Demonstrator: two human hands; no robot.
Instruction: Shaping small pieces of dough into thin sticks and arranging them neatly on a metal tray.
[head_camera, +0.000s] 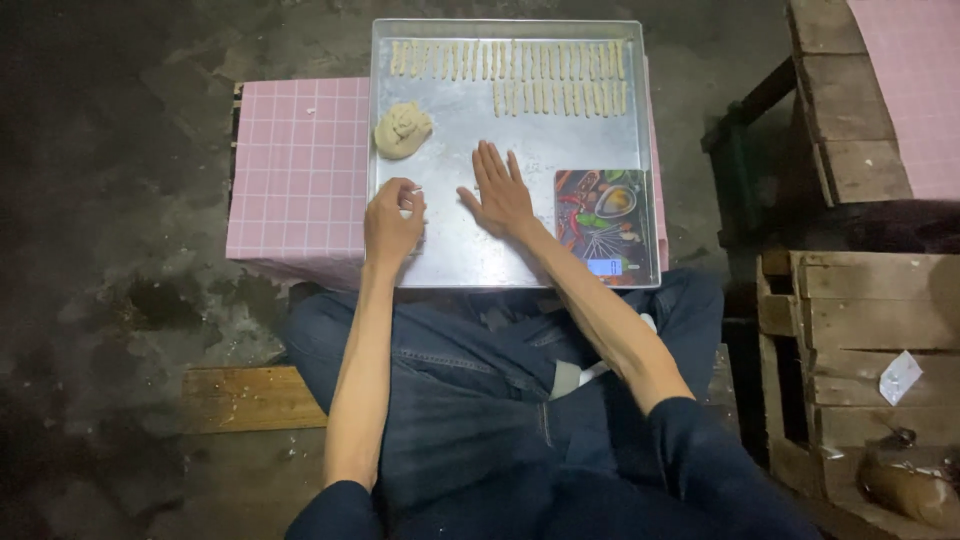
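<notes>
The right hand (503, 198) lies flat, fingers spread, on the metal tray (450, 260); the left hand (392, 220) pinches something small, the dough lump (402, 130) just beyond its fingers.

Tray (450, 255): bare sheet metal, smooth, dull sheen w/ faint smears. Dough lump (403, 130) at far left of it: soft, matt, beige, lumpy; dough sticks (510, 62) along far edge same matt look. Scale (605, 225) on near right: glossy smooth top w/ printed pic, small lit screen. Left hand (392, 222) & right hand (503, 195) bare skin. Stool top (295, 165) to the left: pink small tiles, satin, grout lines. Jeans (460, 400): dark denim cloth. Crates (860, 310) on right: rough unpainted wood. Floor (120, 200): rough stained concrete. Plank (245, 398) near left: raw wood.
</notes>
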